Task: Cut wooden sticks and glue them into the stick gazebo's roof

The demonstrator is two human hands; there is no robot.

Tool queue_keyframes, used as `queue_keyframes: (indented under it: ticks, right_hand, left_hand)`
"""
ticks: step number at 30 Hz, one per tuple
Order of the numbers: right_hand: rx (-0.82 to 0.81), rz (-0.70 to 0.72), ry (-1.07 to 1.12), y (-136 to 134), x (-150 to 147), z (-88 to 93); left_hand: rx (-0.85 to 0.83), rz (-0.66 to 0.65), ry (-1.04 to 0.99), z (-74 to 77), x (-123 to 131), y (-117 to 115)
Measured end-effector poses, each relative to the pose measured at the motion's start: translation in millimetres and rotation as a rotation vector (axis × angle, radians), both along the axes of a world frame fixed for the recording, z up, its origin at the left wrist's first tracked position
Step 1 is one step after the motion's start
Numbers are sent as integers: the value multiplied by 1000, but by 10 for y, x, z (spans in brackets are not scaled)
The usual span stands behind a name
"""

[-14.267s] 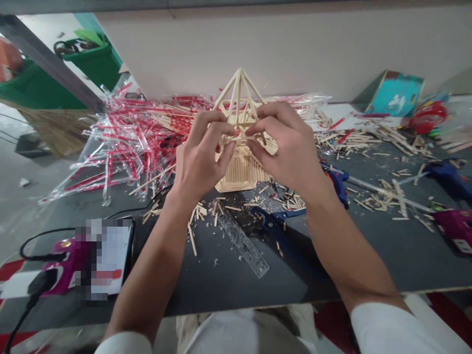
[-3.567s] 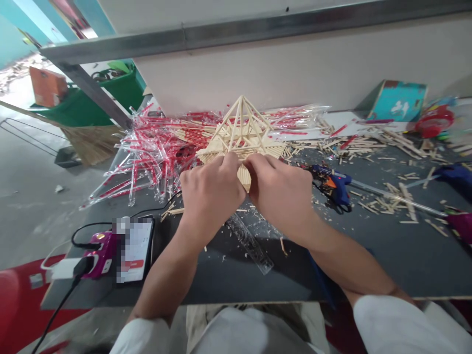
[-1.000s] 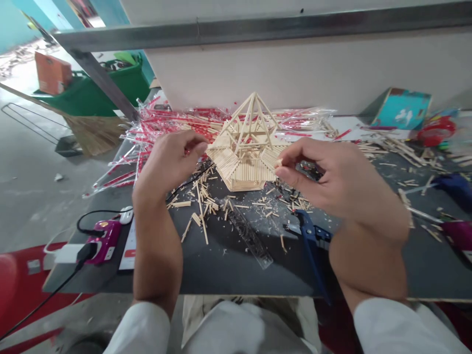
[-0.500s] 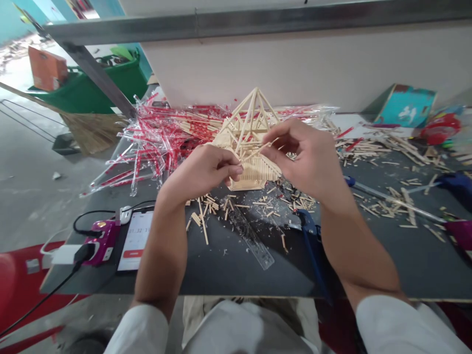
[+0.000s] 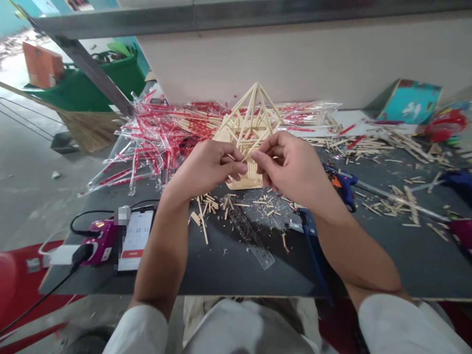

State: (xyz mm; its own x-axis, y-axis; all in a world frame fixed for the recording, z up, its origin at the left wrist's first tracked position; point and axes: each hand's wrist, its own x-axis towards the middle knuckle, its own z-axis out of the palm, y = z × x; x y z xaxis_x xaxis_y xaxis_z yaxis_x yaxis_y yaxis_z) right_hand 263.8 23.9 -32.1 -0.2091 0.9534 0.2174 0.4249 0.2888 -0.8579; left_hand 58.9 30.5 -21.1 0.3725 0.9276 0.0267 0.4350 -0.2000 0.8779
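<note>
In front of me stands a small house model (image 5: pixel 253 110) built of thin wooden sticks, with a pointed open roof frame and a slatted base. My left hand (image 5: pixel 212 164) and my right hand (image 5: pixel 289 164) meet just before it, hiding part of its front. Between their fingertips runs a thin wooden stick (image 5: pixel 250 154). The left thumb and fingers pinch its left end, while the right thumb and forefinger close on its other end. Whether the stick touches the model I cannot tell.
A clear ruler (image 5: pixel 254 241) lies among short stick offcuts. Blue pliers (image 5: pixel 311 241) and a blue glue gun (image 5: pixel 344 187) are at my right. Red-and-clear wrappers (image 5: pixel 155 142) pile up behind left. A phone (image 5: pixel 135 241) and purple power adapter (image 5: pixel 101 241) sit at left.
My right hand has moved left and slightly down, closer to my left hand. Less of the stick shows between them. The glue gun has come into view behind my right arm.
</note>
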Motion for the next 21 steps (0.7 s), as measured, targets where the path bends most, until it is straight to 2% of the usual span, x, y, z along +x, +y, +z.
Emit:
queue_keyframes:
  ticks: [2,5,10,12,16,21]
  right_hand:
    - [-51,46,23,10,-21,-6]
    - [-49,42,28,21,-49,-28]
    - [-79,149,-145,3,-58,-88]
    - [-101,181,-144,-8,-82,-125]
    - [-198,194,173,-14,-202,-200]
    - [-300,267,508,-16,-356,-266]
  left_hand:
    - [-29,2,-68,-2,18,-6]
    - [-53,28,-122,-16,38,-7]
    - [-3,156,-92,-15,9,-1]
    - [32,180,-72,-1,-13,-1]
    - [110,177,-56,13,-48,6]
    - [104,152,-109,-25,-78,49]
